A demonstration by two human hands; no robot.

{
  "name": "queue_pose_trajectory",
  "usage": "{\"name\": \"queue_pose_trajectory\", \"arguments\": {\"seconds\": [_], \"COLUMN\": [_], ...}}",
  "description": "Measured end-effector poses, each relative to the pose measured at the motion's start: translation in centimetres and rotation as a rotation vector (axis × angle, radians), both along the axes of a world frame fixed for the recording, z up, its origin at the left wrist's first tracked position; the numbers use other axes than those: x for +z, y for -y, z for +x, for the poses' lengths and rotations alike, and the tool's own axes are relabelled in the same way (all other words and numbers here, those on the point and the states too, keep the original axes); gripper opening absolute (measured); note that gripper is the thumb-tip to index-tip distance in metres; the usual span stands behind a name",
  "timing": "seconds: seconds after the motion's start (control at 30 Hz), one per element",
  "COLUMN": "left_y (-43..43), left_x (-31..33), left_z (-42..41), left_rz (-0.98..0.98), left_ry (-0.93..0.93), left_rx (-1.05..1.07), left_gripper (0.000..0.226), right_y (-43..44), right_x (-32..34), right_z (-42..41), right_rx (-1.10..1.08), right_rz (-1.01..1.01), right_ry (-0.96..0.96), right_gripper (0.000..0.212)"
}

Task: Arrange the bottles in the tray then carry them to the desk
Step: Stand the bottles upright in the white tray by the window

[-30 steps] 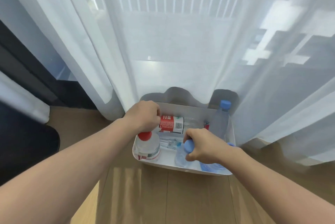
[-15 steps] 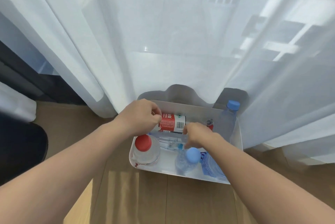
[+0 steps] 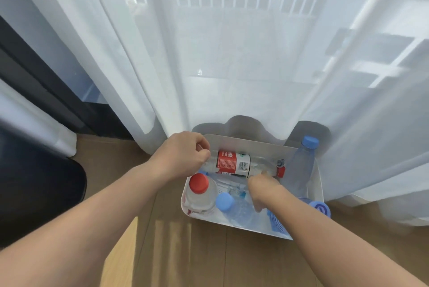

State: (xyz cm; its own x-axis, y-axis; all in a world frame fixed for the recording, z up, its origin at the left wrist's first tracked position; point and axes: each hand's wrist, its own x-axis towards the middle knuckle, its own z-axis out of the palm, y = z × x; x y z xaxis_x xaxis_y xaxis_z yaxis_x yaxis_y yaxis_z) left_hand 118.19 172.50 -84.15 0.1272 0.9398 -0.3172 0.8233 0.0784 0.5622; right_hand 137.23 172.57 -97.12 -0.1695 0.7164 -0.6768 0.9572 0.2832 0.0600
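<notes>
On wooden floor [image 3: 209, 252], at foot of sheer white curtain [image 3: 232, 77]: white plastic tray [image 3: 243, 142]. Lying across its far side, clear red-labelled plastic bottle [image 3: 233, 163], base end gripped by curled left hand [image 3: 183, 154]. Right hand [image 3: 262, 186] low beside neck end; holding or not, cannot tell. Near side: upright red-capped clear bottle [image 3: 198, 185], blue-capped clear bottle [image 3: 224, 202].

Head view: your single wide-angle camera looks forward and steeply down, close above the tray [image 3: 255, 145] beside the curtain [image 3: 232, 59].
</notes>
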Motion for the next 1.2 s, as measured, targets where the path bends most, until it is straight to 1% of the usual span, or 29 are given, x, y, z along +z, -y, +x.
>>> {"name": "queue_pose_trajectory", "arguments": {"seconds": [0.07,0.1,0.13,0.2,0.23,0.3,0.37,0.43,0.47,0.5,0.53,0.57,0.6,0.63,0.67,0.73,0.8,0.87,0.9,0.93,1.0,1.07,1.13,1.2], "left_y": [0.0,0.1,0.1,0.1,0.2,0.3,0.5,1.1,1.5,2.1,2.7,3.5,4.3,5.0,5.3,5.3,5.2,5.2,5.2,5.2,5.1,5.0,5.0,5.0], "left_x": [0.4,0.6,0.7,0.8,0.9,1.2,2.2,3.3,3.5,3.5,3.2,2.7,2.1,1.6,0.9,0.0,-0.5,-1.2,-1.4,-1.5,-1.5,-1.6,-1.6,-1.5], "left_z": [0.0,0.0,0.0,0.0,0.1,0.2,0.7,1.5,2.1,2.8,3.6,4.5,5.5,6.4,7.1,7.9,8.0,7.8,7.7,7.5,7.3,7.4,7.8,7.9], "left_rz": [0.027,0.038,0.05,0.066,0.067,0.055,0.005,-0.067,-0.092,-0.094,-0.074,-0.045,-0.022,-0.006,0.009,0.05,0.097,0.111,0.117,0.13,0.181,0.202,0.151,0.042], "left_ry": [0.019,0.028,0.032,0.019,0.004,-0.01,0.017,-0.018,-0.114,-0.273,-0.469,-0.634,-0.739,-0.792,-0.816,-0.866,-0.93,-0.961,-0.945,-0.904,-0.765,-0.624,-0.559,-0.492], "left_rx": [0.016,0.021,0.021,0.014,-0.001,-0.071,-0.192,-0.366,-0.479,-0.6,-0.72,-0.83,-0.917,-0.975,-1.003,-1.04,-1.085,-1.115,-1.121,-1.113,-1.049,-0.957,-0.901,-0.818], "left_gripper": [0.017,0.016,0.016,0.018,0.019,0.019,0.018,0.022,0.029,0.037,0.044,0.046,0.039,0.031,0.027,0.029,0.028,0.027,0.026,0.025,0.023,0.027,0.032,0.035], "right_y": [-0.2,-0.4,-0.8,-1.7,-1.9,-1.8,-1.6,-1.3,-1.1,-1.0,-0.7,-0.3,0.1,0.7,1.1,1.8,2.3,2.7,2.8,3.0,3.1,3.2,3.3,3.4], "right_x": [0.5,1.2,1.9,3.5,4.5,6.3,8.3,10.5,11.4,12.3,13.1,13.7,14.2,14.6,14.9,15.3,15.4,15.6,15.7,15.7,15.6,15.5,15.4,15.4], "right_z": [0.3,0.4,0.7,1.3,1.5,2.1,3.1,4.7,5.8,6.8,7.7,8.5,9.2,9.6,9.8,10.0,9.8,9.5,9.2,8.8,8.1,7.5,7.0,7.0], "right_rx": [-0.041,-0.081,-0.138,-0.326,-0.433,-0.599,-0.742,-0.887,-0.94,-0.972,-0.998,-1.025,-1.044,-1.04,-1.023,-0.993,-0.958,-0.926,-0.908,-0.892,-0.89,-0.919,-0.911,-0.891], "right_rz": [-0.031,-0.042,-0.053,-0.108,-0.144,-0.177,-0.208,-0.25,-0.267,-0.295,-0.333,-0.386,-0.453,-0.524,-0.58,-0.621,-0.648,-0.679,-0.683,-0.676,-0.627,-0.548,-0.463,-0.419], "right_ry": [-0.036,-0.072,-0.127,-0.319,-0.445,-0.653,-0.827,-1.019,-1.111,-1.202,-1.297,-1.397,-1.501,-1.607,-1.702,-1.826,-1.907,-1.948,-1.951,-1.942,-1.901,-1.837,-1.791,-1.792], "right_gripper": [0.023,0.021,0.024,0.037,0.037,0.034,0.029,0.016,0.011,0.012,0.018,0.027,0.035,0.039,0.04,0.05,0.063,0.065,0.063,0.061,0.057,0.063,0.067,0.066]}}
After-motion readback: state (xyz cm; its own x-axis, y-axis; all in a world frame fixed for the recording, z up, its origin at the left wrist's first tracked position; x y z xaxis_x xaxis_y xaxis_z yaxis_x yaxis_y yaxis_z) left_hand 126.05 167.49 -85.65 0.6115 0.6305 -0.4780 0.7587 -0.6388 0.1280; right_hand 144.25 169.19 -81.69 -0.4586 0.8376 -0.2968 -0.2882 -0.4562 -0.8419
